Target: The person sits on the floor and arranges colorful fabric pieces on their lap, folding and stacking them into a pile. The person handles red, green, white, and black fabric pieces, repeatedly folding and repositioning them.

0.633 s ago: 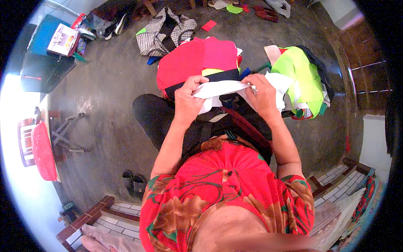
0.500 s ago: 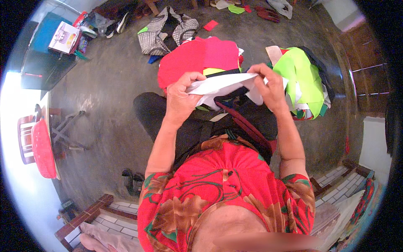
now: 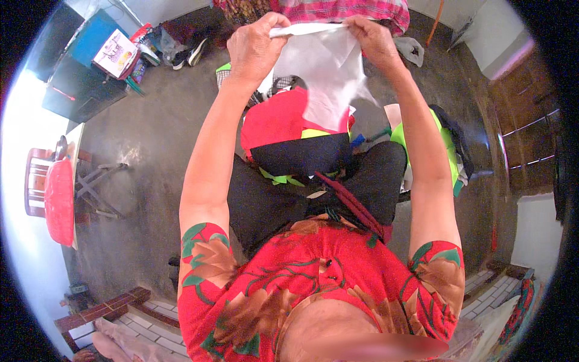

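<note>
A piece of white cloth point(image 3: 329, 66) hangs stretched between my two raised hands, its lower end trailing over the pile below. My left hand point(image 3: 256, 51) pinches its upper left corner, and my right hand point(image 3: 375, 43) pinches the upper right corner. Beneath it, in front of my lap, lies a heap of fabric pieces: red cloth point(image 3: 271, 123) on top and black cloth point(image 3: 301, 155) along the near side. A strip of yellow cloth point(image 3: 316, 133) shows between them. Behind my right forearm, a second heap with lime green cloth point(image 3: 448, 136) is partly hidden.
A checked cloth bag point(image 3: 265, 90) lies behind the heap, mostly covered. Shoes point(image 3: 196, 53) and a white box point(image 3: 116, 54) are at the far left. A folding stand point(image 3: 99, 187) and red plastic item point(image 3: 59, 202) stand at left. Pink plaid fabric point(image 3: 344, 11) hangs at the back.
Both hands have moved up and away from my body, lifting the white cloth. It was bunched low over my lap and now hangs spread open.
</note>
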The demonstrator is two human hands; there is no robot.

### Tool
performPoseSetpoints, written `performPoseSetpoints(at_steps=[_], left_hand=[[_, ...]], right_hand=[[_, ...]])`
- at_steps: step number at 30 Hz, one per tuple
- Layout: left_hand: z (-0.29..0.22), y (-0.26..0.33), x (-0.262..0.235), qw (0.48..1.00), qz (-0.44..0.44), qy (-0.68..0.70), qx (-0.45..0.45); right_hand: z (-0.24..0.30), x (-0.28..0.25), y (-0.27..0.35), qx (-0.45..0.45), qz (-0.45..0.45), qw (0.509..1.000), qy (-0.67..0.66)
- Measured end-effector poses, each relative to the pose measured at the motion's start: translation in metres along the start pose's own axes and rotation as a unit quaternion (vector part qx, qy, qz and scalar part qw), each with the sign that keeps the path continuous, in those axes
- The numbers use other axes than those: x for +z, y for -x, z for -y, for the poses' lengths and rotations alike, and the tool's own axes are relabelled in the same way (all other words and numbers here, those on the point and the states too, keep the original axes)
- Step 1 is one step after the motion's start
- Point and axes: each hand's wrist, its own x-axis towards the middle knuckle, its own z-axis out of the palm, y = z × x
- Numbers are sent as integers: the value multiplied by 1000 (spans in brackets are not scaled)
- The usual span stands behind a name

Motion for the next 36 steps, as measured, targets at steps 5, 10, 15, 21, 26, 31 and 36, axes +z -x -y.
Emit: performPoseSetpoints(at_steps=[5,10,15,21,26,31,36], left_hand=[[-8,17,-9,975,-117,-67,176],[0,103,16,977,-56,-128,163],[36,212,65,988,104,-109,36],[65,286,106,973,196,-122,8],[62,292,105,961,252,-115,10],[62,306,103,892,431,-131,-19],[63,308,99,808,578,-84,-76]], right_hand=[[18,-13,-6,-88,-68,994,-5],[8,22,77,-113,-46,991,53],[-11,68,193,25,95,993,70],[-38,109,257,130,294,943,85],[-51,115,272,231,379,886,136],[-51,119,272,247,398,856,220],[-49,113,265,250,281,920,114]])
